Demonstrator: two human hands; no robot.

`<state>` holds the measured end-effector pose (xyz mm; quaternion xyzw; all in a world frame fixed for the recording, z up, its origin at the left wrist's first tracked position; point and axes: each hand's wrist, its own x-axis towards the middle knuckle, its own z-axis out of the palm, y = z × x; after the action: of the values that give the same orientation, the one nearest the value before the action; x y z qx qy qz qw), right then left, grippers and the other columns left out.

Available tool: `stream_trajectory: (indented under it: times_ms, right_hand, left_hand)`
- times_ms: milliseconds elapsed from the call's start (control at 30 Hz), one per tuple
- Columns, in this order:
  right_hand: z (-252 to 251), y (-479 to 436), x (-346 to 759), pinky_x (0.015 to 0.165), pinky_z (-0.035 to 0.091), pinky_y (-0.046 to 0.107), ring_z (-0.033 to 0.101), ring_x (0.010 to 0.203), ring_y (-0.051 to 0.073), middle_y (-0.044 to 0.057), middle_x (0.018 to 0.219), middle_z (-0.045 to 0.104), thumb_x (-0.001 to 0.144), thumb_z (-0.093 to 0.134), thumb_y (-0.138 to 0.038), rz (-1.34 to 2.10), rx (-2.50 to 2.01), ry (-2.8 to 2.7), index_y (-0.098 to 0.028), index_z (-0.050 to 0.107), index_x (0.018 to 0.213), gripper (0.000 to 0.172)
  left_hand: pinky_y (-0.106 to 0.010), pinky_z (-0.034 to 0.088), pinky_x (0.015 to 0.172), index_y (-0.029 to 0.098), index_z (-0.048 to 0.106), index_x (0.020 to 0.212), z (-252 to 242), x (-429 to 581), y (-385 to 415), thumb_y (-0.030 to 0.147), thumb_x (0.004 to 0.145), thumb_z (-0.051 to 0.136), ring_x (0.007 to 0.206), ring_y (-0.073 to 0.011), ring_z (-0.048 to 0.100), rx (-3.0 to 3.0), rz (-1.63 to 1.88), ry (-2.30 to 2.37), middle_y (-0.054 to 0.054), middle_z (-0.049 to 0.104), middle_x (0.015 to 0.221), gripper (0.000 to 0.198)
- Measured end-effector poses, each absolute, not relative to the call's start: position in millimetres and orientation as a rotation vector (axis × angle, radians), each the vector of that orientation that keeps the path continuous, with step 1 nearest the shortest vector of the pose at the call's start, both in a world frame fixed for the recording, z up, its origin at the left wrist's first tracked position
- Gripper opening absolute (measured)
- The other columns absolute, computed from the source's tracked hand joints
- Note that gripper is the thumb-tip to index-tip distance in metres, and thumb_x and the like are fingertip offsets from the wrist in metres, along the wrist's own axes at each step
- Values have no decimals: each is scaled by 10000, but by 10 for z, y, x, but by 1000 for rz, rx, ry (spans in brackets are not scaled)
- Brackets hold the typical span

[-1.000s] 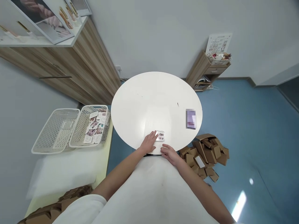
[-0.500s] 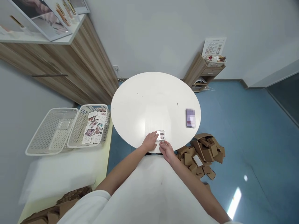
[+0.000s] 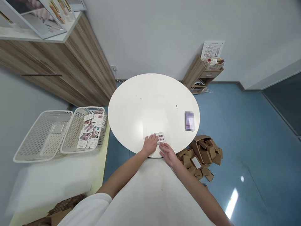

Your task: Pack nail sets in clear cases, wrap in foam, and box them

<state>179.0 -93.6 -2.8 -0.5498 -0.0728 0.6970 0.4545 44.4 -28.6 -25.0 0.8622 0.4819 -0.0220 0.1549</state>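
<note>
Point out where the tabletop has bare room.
Bare, small marks aside: white table from clear case to far rim, and left of the left hand. Crowded: near edge, around case and right hand; right side, by the purple item.

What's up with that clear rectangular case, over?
Bare left hand over left end of clear rectangular case. Right hand by its near edge, contact unclear. Case flat on white oval table. Blurred purple rectangular item off right, not in the way.
</note>
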Motion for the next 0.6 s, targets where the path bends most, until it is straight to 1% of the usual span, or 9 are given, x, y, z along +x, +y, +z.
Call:
stream_trajectory:
  times_ms: [67, 133, 200, 267, 367, 400, 467, 533, 600]
  right_hand:
    - [10, -932, 1793, 783, 426, 320, 506, 1088, 205, 30, 1210, 526, 582, 686, -294, 1725, -1394, -284, -259, 500, 887, 359]
    - [38, -934, 1810, 782, 430, 340, 555, 997, 201, 50, 1133, 569, 618, 656, -312, 1686, -1529, -499, -247, 499, 911, 339]
    - [62, -929, 1843, 801, 423, 367, 571, 934, 203, 63, 1051, 595, 658, 611, -312, 1512, -1724, -860, -230, 504, 938, 311]
    - [84, -913, 1883, 867, 380, 405, 529, 1001, 230, 78, 1083, 572, 671, 592, -288, 1193, -1867, -1328, -224, 510, 1002, 347]
    - [103, -876, 1926, 957, 274, 445, 381, 1176, 282, 97, 1261, 454, 646, 626, -238, 777, -1919, -1958, -241, 459, 1157, 538]
    - [102, -868, 1933, 957, 268, 440, 375, 1183, 286, 98, 1286, 432, 653, 619, -215, 718, -1921, -2103, -244, 431, 1195, 574]
    - [87, -865, 1938, 891, 329, 384, 474, 1087, 258, 96, 1272, 452, 717, 538, -164, 699, -1941, -2266, -243, 405, 1225, 532]
    - [57, -883, 1945, 762, 387, 317, 570, 907, 209, 82, 1220, 501, 784, 420, -132, 725, -1980, -2287, -238, 424, 1202, 431]
    - [21, -904, 1966, 668, 397, 285, 590, 812, 184, 65, 1176, 534, 829, 339, -144, 753, -1985, -2257, -237, 446, 1164, 363]
  left_hand:
    - [-403, 311, 889, 191, 390, 1205, -235, 447, -272, 175, 775, 427, 1105, -244, 437, 2477, -83, 1378, -111, 410, 1299, 431]
    - [-407, 298, 893, 191, 400, 1196, -209, 436, -263, 142, 762, 420, 1074, -243, 462, 2484, -109, 1363, -114, 401, 1308, 437]
    - [-415, 284, 903, 187, 401, 1190, -170, 415, -262, 127, 757, 415, 1056, -242, 478, 2493, -135, 1341, -119, 401, 1305, 438]
    - [-415, 284, 902, 180, 406, 1176, -120, 388, -271, 134, 763, 412, 1040, -241, 492, 2505, -146, 1300, -121, 430, 1270, 415]
    - [-397, 330, 856, 178, 424, 1133, -39, 344, -307, 167, 782, 400, 967, -231, 529, 2513, -148, 1226, -109, 499, 1155, 352]
    - [-388, 349, 832, 179, 432, 1114, -16, 328, -326, 178, 787, 395, 940, -226, 539, 2507, -145, 1204, -101, 514, 1118, 329]
    - [-366, 380, 786, 184, 450, 1071, 17, 291, -373, 199, 794, 387, 905, -219, 550, 2474, -135, 1166, -87, 532, 1059, 285]
    - [-345, 400, 752, 191, 462, 1041, 34, 247, -425, 218, 798, 380, 893, -213, 554, 2417, -115, 1147, -76, 541, 1034, 258]
    - [-330, 412, 735, 202, 460, 1049, 38, 197, -468, 231, 799, 375, 905, -208, 554, 2348, -91, 1142, -68, 547, 1046, 266]
